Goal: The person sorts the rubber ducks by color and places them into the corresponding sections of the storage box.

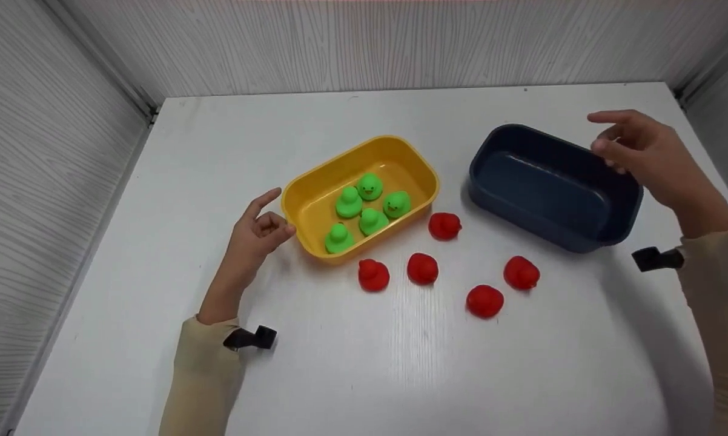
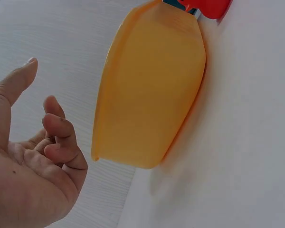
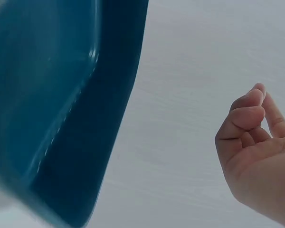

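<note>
My left hand (image 1: 252,242) hovers at the left end of a yellow bin (image 1: 334,169), with fingers loosely bent and nothing in them. A gap shows between that hand (image 2: 33,175) and the bin's outer wall (image 2: 147,85) in the left wrist view. Inside the bin sit several green toy ducks (image 1: 370,186). Over on the right, my right hand (image 1: 655,157) is held by the far right rim of a dark blue bin (image 1: 539,188), which has nothing in it. In the right wrist view this hand (image 3: 256,156) is apart from the blue wall (image 3: 114,95), its fingers loosely curled and holding nothing.
Several red toy ducks lie scattered on the white table (image 1: 340,369) in front of the two bins, one (image 1: 444,226) close to the yellow bin and another (image 1: 521,273) nearer the blue one. Wood-grain panels (image 1: 364,45) border the table at the back and sides.
</note>
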Demonstrator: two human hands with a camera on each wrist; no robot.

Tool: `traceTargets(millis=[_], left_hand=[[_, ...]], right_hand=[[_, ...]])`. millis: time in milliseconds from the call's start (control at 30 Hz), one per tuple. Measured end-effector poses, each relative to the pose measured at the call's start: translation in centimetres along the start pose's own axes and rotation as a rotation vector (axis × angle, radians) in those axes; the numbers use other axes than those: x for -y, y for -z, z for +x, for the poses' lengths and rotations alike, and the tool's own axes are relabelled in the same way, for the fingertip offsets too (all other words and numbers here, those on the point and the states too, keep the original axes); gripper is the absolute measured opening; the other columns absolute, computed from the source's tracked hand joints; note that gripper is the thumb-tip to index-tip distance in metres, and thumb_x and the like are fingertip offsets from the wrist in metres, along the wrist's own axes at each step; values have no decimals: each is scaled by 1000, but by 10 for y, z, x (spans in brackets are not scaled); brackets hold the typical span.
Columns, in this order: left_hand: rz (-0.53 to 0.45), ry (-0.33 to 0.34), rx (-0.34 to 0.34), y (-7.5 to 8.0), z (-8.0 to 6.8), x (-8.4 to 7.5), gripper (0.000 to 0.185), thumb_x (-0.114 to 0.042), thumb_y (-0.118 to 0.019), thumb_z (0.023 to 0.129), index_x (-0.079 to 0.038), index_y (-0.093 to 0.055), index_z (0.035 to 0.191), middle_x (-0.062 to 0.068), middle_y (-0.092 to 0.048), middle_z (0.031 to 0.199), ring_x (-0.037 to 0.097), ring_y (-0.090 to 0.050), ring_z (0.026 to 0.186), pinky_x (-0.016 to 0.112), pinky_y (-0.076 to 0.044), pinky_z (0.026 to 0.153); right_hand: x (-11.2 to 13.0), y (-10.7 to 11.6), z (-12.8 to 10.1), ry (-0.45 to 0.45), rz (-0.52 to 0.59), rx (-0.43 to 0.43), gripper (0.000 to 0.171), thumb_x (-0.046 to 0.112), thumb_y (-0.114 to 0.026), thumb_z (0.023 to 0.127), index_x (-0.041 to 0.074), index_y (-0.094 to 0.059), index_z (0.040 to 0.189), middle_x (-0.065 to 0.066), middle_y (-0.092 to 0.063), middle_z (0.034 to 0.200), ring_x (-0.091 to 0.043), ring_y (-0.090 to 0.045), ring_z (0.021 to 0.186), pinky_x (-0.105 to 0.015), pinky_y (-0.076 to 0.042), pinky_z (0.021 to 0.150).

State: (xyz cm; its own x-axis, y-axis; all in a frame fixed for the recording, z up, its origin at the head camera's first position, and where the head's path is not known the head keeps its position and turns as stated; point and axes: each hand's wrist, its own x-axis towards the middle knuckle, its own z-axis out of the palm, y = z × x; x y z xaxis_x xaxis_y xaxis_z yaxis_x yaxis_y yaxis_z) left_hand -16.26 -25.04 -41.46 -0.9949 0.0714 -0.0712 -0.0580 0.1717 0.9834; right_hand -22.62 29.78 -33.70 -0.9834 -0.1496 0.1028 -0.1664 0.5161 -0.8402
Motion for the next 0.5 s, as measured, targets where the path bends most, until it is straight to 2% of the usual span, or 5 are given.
traceTargets(millis=[167,367,500], left_hand=[[-38,-72,9,-5,-5,-7,59,-4,-67,88,-5,-43,141,-2,-56,80,9,-47,70,17,-42,66],[-37,-87,67,-14,-8,-14,54,-2,-66,87,-8,-48,138,-1,-55,80,9,-49,68,17,-45,66],[-6,-91,104,-17,-11,-20,53,-4,-67,88,-9,-47,137,-2,-60,75,10,-47,60,19,-43,60]], right_hand=[[-16,12,-13,10,-32,-32,40,13,-61,94,20,-57,133,12,-56,81,-7,-45,62,-17,-38,55],[-36,19,-35,-7,-145,-48,40,14,-63,93,23,-58,132,13,-53,78,-7,-42,57,-22,-33,51],[-48,19,-46,-24,-116,-30,41,10,-62,93,23,-57,132,12,-52,75,-7,-40,52,-25,-31,48]])
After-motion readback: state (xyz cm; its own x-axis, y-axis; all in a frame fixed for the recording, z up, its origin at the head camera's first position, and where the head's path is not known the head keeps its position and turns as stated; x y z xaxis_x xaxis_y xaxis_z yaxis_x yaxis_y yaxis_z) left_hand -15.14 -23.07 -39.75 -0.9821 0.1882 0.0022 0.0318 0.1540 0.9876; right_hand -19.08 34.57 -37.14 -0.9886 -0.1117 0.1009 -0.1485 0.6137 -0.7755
